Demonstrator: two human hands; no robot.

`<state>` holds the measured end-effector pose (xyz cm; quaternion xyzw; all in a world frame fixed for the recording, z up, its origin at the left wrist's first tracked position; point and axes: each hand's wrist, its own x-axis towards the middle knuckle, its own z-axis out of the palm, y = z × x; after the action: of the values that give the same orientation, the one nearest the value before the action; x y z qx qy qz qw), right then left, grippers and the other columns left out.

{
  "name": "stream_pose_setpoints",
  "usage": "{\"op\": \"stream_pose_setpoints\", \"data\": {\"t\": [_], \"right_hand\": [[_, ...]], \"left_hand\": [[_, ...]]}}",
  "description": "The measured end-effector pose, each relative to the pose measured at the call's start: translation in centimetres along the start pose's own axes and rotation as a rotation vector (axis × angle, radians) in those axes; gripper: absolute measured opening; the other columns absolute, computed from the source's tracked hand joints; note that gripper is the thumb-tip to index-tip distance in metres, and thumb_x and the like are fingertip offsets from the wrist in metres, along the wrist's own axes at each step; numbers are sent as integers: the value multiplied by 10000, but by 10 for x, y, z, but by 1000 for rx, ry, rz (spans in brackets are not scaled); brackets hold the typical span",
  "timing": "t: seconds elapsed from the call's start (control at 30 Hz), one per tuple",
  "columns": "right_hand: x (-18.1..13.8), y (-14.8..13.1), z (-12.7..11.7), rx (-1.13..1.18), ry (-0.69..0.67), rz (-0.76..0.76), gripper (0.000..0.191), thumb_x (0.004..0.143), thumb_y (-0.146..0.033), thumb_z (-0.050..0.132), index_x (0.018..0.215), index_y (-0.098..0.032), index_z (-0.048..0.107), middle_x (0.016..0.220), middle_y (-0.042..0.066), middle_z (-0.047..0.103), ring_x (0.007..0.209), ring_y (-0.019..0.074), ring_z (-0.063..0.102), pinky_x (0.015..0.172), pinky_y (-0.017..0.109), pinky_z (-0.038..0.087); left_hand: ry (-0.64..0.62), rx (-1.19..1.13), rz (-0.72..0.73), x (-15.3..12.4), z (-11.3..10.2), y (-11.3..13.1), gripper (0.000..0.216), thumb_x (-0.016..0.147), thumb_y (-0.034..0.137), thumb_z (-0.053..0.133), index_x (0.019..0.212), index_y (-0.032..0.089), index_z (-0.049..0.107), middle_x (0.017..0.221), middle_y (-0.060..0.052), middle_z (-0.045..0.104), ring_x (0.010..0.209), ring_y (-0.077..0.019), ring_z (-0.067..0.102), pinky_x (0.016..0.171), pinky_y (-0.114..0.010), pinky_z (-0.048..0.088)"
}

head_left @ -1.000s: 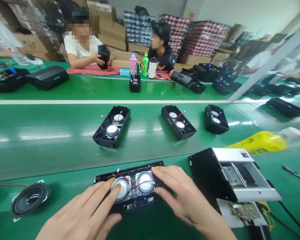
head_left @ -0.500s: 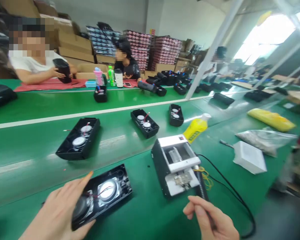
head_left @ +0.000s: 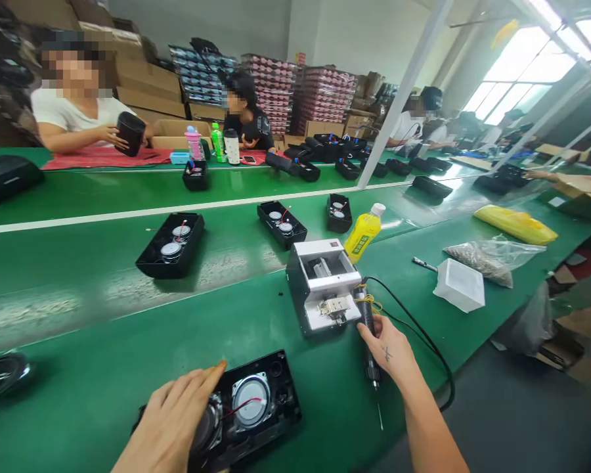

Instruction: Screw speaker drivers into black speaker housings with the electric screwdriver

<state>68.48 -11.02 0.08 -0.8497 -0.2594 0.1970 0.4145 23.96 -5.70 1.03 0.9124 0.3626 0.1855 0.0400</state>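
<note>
Speaker housing (head_left: 256,407): black plastic, oblong, laid open side up at the near edge of the green counter (head_left: 103,368), low in the view. Two round silver-backed drivers are seated inside and crossed by a thin red wire. The left one is largely covered by the left hand (head_left: 177,420), which is spread flat with fingers extended, apparently so the shell is pinned against sliding. An electric screwdriver (head_left: 373,376) is clasped in the closed right hand (head_left: 387,351), bit pointed down and toward the viewer, just beside a white screw feeder (head_left: 320,282). Its black cable (head_left: 423,341) is looped off to the right. Similar housings (head_left: 170,244) are spaced along the belt beyond.
</note>
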Motion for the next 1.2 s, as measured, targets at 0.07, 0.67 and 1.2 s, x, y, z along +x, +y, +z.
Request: {"op": "stream_pose_setpoints", "data": {"t": [0.07, 0.67, 1.2], "right_hand": [[-3, 3, -2, 169, -48, 23, 436, 730, -453, 876, 1028, -186, 701, 828, 27, 690, 762, 227, 654, 811, 433, 587], [-56, -65, -53, 1133, -439, -413, 683, 1003, -867, 363, 1157, -337, 766, 726, -82, 117, 530, 133, 9, 446, 296, 178], [-36, -146, -36, 1255, -507, -595, 519, 753, -497, 1012, 1155, -271, 773, 681, -83, 435, 446, 96, 344, 379, 321, 255]], "left_hand": [[-12, 0, -16, 3, -3, 13, 1062, 697, 273, 731, 1679, 276, 327, 1479, -112, 727, 1324, -365, 702, 1102, -466, 558], [-258, -47, 49, 48, -15, 30, 559, 870, 246, 854, 1395, 387, 725, 1611, -49, 641, 1422, -355, 630, 1133, -565, 570], [-159, -35, 83, 43, 1, 25, 458, 900, 349, 821, 1348, 391, 736, 1461, -2, 725, 1179, -248, 725, 1017, -425, 527]]}}
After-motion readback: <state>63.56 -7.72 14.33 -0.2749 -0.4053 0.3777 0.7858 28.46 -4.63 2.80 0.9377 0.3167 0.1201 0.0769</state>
